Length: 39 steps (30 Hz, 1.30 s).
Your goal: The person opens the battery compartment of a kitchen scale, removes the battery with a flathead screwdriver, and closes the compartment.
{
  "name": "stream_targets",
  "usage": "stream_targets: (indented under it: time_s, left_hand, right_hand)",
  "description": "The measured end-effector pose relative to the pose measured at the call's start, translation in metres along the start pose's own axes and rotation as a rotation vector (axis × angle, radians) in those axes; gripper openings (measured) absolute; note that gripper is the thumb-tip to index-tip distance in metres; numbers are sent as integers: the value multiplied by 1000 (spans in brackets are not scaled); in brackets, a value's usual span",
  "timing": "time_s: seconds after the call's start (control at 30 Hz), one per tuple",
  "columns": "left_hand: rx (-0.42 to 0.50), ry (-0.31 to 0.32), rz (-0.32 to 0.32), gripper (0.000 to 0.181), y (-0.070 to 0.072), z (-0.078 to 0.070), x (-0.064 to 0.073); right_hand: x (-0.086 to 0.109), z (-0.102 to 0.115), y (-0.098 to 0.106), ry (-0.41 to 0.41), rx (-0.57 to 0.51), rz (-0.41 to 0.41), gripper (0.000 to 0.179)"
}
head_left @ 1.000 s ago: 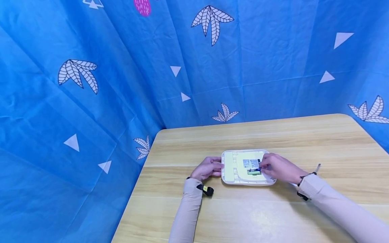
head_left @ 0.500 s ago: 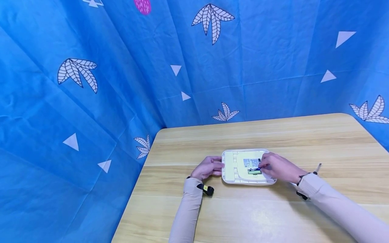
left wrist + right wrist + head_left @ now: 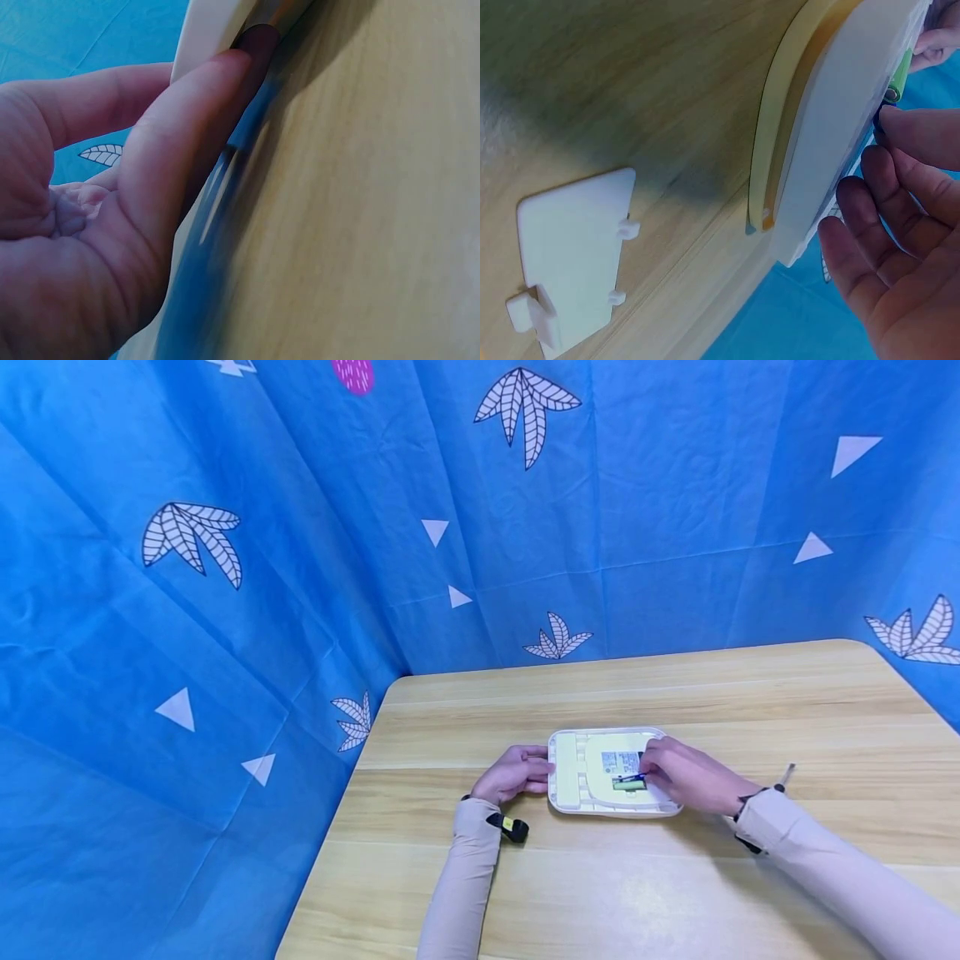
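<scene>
A white plastic device (image 3: 567, 777) with rounded corners lies with its label side up, its small battery compartment uncovered. A green battery (image 3: 628, 785) sits in the compartment, its end showing in the right wrist view. My right hand (image 3: 686, 774) reaches over the device's right side. Its thumb and fingertips pinch a dark blue battery (image 3: 633, 777) beside the green one; the fingers hide much of it. My left hand (image 3: 516, 774) grips the device's left edge, with the thumb and a finger on the rim in the left wrist view.
A white battery cover (image 3: 574, 255) with small tabs lies on the wooden table (image 3: 570, 893), close to the device and beneath my right wrist. A thin grey tip (image 3: 787, 772) shows behind the right cuff. A blue patterned curtain (image 3: 637, 527) hangs behind the table.
The right fingertips have shifted slightly at the compartment, and the blue battery shows at a slightly different angle. The left hand and the device stay in place.
</scene>
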<state>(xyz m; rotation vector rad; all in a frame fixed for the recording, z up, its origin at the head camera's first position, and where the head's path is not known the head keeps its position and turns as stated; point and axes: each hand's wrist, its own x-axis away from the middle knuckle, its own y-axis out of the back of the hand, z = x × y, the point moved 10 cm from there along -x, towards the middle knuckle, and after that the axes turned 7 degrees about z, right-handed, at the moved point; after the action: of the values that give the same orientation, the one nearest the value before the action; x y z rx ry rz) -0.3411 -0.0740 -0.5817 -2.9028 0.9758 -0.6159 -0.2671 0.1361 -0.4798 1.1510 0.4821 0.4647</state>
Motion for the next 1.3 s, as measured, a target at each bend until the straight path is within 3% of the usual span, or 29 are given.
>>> stream_targets:
  time_s: [0.7,1.3]
  left_hand:
    - [-7,7,-8,53,3,3,-3]
    - [-6,-3,1,54,2,1,-2]
  right_hand:
    - [6,-3,14,25,45,-7,17]
    - [18,-20,27,-45,41,-10,11]
